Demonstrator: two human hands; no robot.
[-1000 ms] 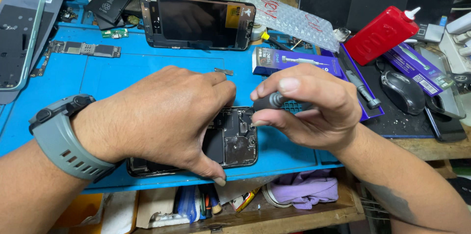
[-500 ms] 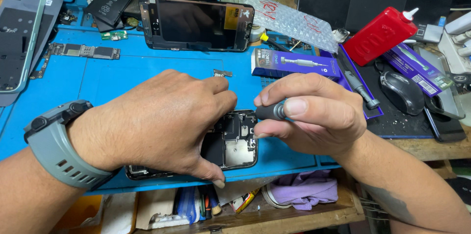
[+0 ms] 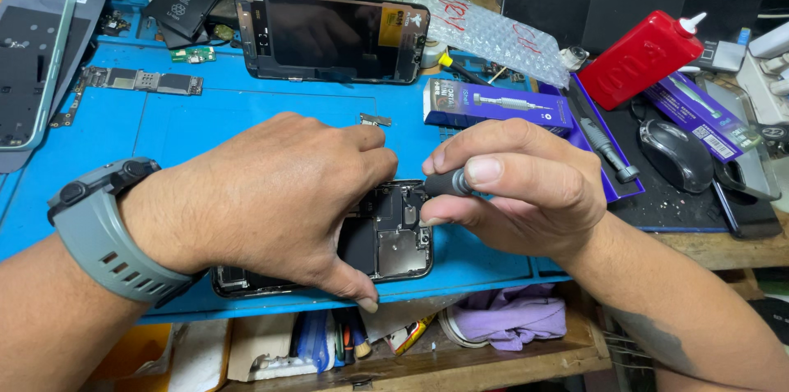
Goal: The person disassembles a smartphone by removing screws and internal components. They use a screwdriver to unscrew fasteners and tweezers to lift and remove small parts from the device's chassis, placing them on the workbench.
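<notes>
Hands are working over an open phone (image 3: 386, 236) lying on the blue mat (image 3: 246, 121), near the front edge. Left hand (image 3: 271, 203) is lying on top of the phone w/ fingers spread, pressing it down & hiding most of it. Right hand (image 3: 518, 186) is pinching a small dark screwdriver (image 3: 448, 183) just above the phone's right end. Purple flat box (image 3: 493, 104) is sitting just behind the right hand. Red bottle (image 3: 641, 55) w/ white tip is leaning further back on the right. Another long purple box (image 3: 694, 117) is lying by the black mouse (image 3: 678, 154). Bubble wrap bag (image 3: 485, 30) w/ red marks is lying behind.
</notes>
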